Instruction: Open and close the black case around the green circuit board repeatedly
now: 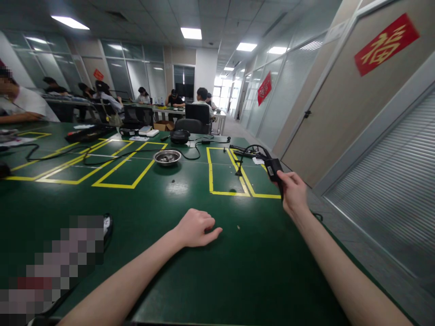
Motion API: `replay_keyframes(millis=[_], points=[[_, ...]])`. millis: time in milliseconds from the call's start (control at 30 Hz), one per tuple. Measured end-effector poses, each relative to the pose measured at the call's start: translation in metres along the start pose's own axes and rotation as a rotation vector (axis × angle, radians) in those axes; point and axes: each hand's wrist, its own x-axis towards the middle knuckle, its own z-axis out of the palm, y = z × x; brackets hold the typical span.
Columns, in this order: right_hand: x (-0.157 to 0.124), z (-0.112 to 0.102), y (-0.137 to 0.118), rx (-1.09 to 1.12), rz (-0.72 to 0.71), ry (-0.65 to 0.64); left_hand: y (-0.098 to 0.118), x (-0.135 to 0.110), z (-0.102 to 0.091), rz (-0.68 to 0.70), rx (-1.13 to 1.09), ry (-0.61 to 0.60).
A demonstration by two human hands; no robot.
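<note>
My right hand (292, 191) is closed around a black power adapter (273, 168) at the right edge of the green table (176, 267). The adapter's black cable (249, 151) loops back over the yellow-taped box behind it. My left hand (196, 228) rests on the table in the middle, fingers curled loosely under, knuckles up, with nothing visible in it.
A small metal bowl (166, 157) sits mid-table among yellow tape outlines (118, 174). Black cables (68, 156), a round black device (180, 136) and boxes lie farther back. A person's arm (20, 117) rests at the far left; others sit at distant desks. Floor and wall panels lie to the right.
</note>
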Motion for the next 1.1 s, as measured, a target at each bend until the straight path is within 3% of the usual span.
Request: replay_keyframes(millis=[100, 167, 300, 433, 700, 933, 1100], points=[[0.015, -0.01, 0.012, -0.426, -0.365, 0.114, -0.004, -0.001, 0.001, -0.046, 0.002, -0.038], [0.02, -0.016, 0.025, -0.703, -0.488, 0.09, -0.005, -0.001, 0.002, -0.07, -0.011, -0.067], [0.023, -0.028, 0.054, -1.142, -0.436, -0.058, -0.005, -0.001, 0.002, -0.102, -0.029, -0.112], [0.025, -0.035, 0.071, -1.401, -0.298, -0.176, -0.004, -0.001, 0.0, -0.122, -0.042, -0.124], [0.033, -0.038, 0.079, -1.499, -0.128, -0.193, -0.006, -0.002, -0.001, -0.162, -0.041, -0.153], [0.056, -0.063, 0.09, -1.441, -0.104, -0.321, -0.006, -0.002, -0.003, -0.198, -0.084, -0.185], [0.05, -0.067, 0.086, -1.374, -0.139, -0.309, -0.006, -0.003, -0.004, -0.199, -0.093, -0.185]])
